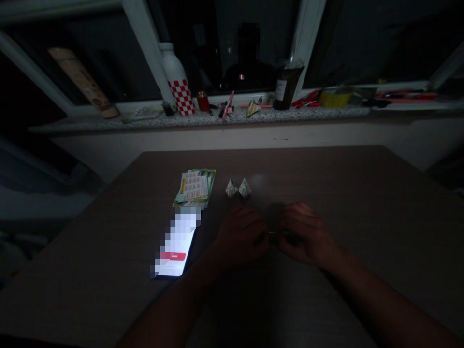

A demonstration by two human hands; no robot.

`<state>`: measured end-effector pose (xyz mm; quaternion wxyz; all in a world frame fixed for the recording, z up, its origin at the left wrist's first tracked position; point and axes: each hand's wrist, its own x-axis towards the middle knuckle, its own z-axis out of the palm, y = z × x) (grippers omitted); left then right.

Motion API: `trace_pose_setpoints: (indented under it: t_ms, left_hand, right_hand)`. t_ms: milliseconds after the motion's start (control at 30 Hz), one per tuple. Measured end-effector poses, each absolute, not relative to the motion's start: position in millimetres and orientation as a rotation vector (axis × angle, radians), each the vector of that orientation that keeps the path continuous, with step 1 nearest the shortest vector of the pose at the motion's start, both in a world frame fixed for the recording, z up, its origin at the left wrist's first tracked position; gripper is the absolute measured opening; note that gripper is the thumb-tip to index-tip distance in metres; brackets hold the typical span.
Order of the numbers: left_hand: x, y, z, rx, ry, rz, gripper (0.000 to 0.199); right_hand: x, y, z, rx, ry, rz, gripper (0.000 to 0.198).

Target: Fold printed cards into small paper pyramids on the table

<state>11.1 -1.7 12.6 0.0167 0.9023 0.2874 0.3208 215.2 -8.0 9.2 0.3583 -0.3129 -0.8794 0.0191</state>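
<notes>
Over the middle of the dark table, my left hand (246, 233) and my right hand (306, 233) are close together, both closed with curled fingers. In the narrow gap between them shows a thin pale strip (273, 232), its ends hidden in the fingers; its kind is too dark to tell. Just beyond my left hand stand two small folded paper pieces with pointed tops, a left one (231, 188) and a right one (244, 187). Left of these lies a stack of printed paper cards (195, 186), green at the edges.
A phone (177, 241) with a lit screen lies left of my left forearm. Behind the table (326, 169), the stone windowsill (145, 124) carries a checkered bottle (178, 82), a tall tan cylinder (83, 82), a red jar (202, 101), a dark pouch (285, 89) and a yellow container (335, 98). The room is dim.
</notes>
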Motion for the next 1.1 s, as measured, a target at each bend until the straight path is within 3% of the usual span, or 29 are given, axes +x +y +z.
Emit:
trace_pose_setpoints:
  t_ms: [600,800,1000,1100]
  left_hand:
    - [-6.9,0.0,23.9,2.505,1.057,1.085,0.004]
    - [-4.3,-0.8,21.6,2.010,1.191,0.965,0.005]
    - [1.2,1.7,13.4,1.572,1.243,0.974,0.003]
    - [3.8,2.0,11.6,1.436,1.225,0.992,0.004]
  right_hand:
    - [247.3,-2.1,16.8,-0.925,-2.071,0.109,0.013]
    - [247.8,-4.4,10.2,-0.998,-1.933,0.338,0.004]
    - [239.3,-7.1,-8.7,-1.041,-1.685,0.730,0.015]
    - [234.3,-7.6,-14.2,-1.067,-1.558,0.771,0.023]
